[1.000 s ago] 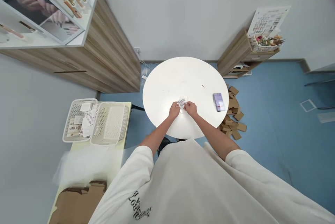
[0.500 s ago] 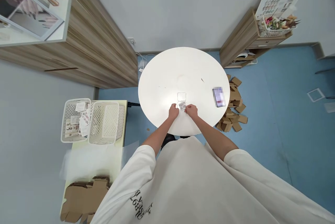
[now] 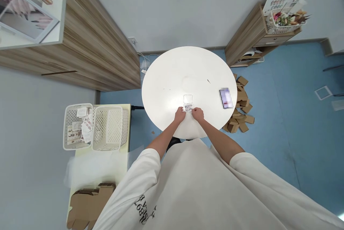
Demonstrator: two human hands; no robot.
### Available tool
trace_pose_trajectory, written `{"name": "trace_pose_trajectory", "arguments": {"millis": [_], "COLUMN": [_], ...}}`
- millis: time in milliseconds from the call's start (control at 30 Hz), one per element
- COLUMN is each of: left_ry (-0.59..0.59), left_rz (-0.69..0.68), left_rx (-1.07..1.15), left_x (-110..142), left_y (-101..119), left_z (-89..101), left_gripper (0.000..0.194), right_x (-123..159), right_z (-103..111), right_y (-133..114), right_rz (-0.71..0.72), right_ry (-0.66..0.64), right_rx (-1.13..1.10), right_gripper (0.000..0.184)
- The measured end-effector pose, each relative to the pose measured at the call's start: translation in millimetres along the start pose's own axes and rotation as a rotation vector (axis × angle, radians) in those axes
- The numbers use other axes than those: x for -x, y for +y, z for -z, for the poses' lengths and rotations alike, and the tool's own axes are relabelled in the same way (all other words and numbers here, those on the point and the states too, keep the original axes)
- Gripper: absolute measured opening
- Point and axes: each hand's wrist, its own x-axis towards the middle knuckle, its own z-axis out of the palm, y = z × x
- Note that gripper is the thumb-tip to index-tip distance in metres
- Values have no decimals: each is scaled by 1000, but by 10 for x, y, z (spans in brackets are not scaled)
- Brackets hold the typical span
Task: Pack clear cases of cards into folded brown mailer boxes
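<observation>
On the white round table (image 3: 166,68), close to its near edge, lies a small clear plastic case (image 3: 188,99) with its lid folded back away from me. Its near half carries a set of small shiny pieces (image 3: 188,108) that look like false nails. My left hand (image 3: 180,114) is at the case's left side, fingers curled in against its edge. At the right near corner, my right hand (image 3: 198,114) has its fingers pinched together on the rim. The fingertips are too small to make out in detail.
A phone-like purple item (image 3: 226,98), blurred, lies at the table's right. Cardboard boxes (image 3: 243,97) are heaped on the floor beyond. At left, a side table holds a filled white basket (image 3: 77,126), another white basket (image 3: 106,128) and flattened cardboard (image 3: 90,205). A wooden cabinet (image 3: 99,33) stands behind.
The set of small pieces, tilted between my hands before, now lies straight in the near half of the case. Both hands have shifted slightly right.
</observation>
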Motion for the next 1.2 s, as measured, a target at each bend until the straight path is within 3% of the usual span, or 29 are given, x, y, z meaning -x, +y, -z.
{"name": "trace_pose_trajectory", "arguments": {"millis": [333,433,567,733,1033,1200], "left_ry": [-23,14,58,50,-6,-8], "left_rz": [23,0,-45,-68,-46,-157], "left_rx": [0,3,42,143,215,145], "left_x": [-65,-189,-427,-649,-701,-633], "left_y": [28,99,232,295,322,455], "left_z": [61,96,133,134,233,317], "left_gripper": [51,52,55,60,66,47], "right_x": [-12,-140,-401,-612,-568,-494], "right_z": [90,191,272,209,215,307], "right_y": [18,-25,-155,-242,-319,-438], "right_rz": [36,91,134,144,128,194], "right_ry": [41,49,56,8,-65,-102], "right_rx": [150,48,-133,-305,-448,-498], "right_gripper": [14,8,31,48,51,51]}}
